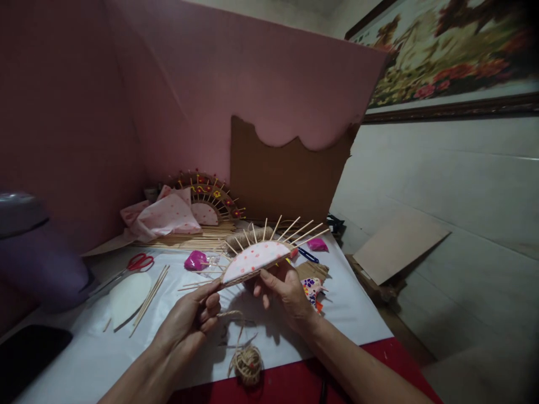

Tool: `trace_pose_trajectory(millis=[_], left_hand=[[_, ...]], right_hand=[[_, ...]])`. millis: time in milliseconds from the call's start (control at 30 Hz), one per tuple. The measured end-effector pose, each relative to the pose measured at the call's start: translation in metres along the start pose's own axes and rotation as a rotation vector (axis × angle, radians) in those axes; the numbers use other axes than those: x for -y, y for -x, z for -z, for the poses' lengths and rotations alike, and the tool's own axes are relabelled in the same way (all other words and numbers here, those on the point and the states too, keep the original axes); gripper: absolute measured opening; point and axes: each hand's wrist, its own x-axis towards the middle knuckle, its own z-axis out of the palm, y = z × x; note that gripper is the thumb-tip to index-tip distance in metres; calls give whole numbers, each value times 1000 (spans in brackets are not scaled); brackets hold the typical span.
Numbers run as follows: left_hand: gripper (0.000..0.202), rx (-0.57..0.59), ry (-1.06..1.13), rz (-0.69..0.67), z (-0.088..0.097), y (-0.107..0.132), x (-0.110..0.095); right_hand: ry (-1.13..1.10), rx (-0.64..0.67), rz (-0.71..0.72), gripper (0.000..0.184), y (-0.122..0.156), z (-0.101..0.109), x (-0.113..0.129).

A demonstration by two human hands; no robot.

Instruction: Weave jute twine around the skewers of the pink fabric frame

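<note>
I hold a half-round craft piece (255, 259) covered in pink dotted paper, with several thin wooden sticks fanning out of its curved edge. My left hand (189, 320) pinches its lower left corner with fingers closed. My right hand (286, 292) grips its flat edge from below on the right. A strand of jute twine runs from the piece down to a small twine ball (247, 363) on the white paper (101, 353).
Red-handled scissors (137, 262), loose sticks (150, 296), a white half-round cutout (128, 296), pink lumps (196, 260) and a finished fan piece (210, 199) with pink paper lie behind. A dark phone (25, 353) is at left. Pink and brown cardboard (286, 174) stands at the back.
</note>
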Motion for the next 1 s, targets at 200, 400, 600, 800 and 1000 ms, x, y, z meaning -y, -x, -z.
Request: trace_pose_trajectory(millis=[200,400,600,800,1000], left_hand=[[17,8,2,19,0,0,-1],[16,31,-18,24,-1,3,-3],[15,26,-57,-8,0,2,-3],[33,97,-213,-210,1,4,3],[32,77,-412,-514,-8,18,14]], right_hand=[[-14,8,31,23,0,-1,1],[-37,5,55,24,-1,-1,2],[-66,-5,73,28,-2,1,0],[-66,-37,33,39,2,0,-2],[-382,-45,-248,51,8,-4,-5]])
